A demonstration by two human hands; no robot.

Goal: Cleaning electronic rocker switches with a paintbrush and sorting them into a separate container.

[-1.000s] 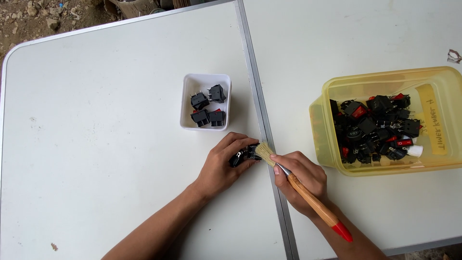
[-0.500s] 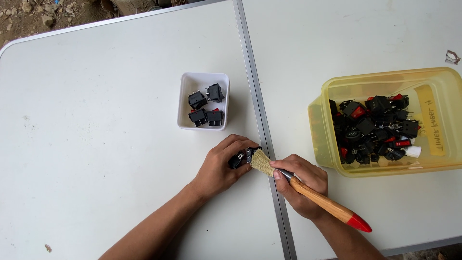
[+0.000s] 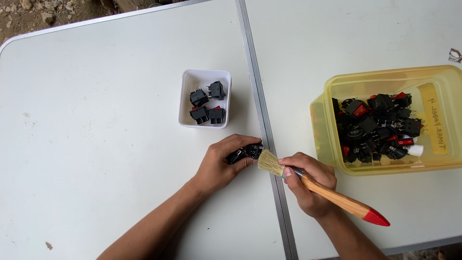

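Note:
My left hand (image 3: pixel 222 165) grips a small black rocker switch (image 3: pixel 246 152) just above the white table (image 3: pixel 96 144). My right hand (image 3: pixel 308 180) holds a paintbrush (image 3: pixel 317 185) with a wooden handle and a red tip. Its pale bristles touch the switch from the right. A small white square tub (image 3: pixel 186 102) beyond my left hand holds several black switches. A yellow translucent bin (image 3: pixel 327 91) to the right is filled with several black and red switches.
A metal seam (image 3: pixel 252 72) runs between the two white table halves, passing under my hands. Bare ground with stones shows past the table's far left corner (image 3: pixel 29 14). The table's near edge lies at the bottom right.
The brush has swung slightly, its handle tilting lower and further right. The bristles stay against the switch. My left hand has barely moved.

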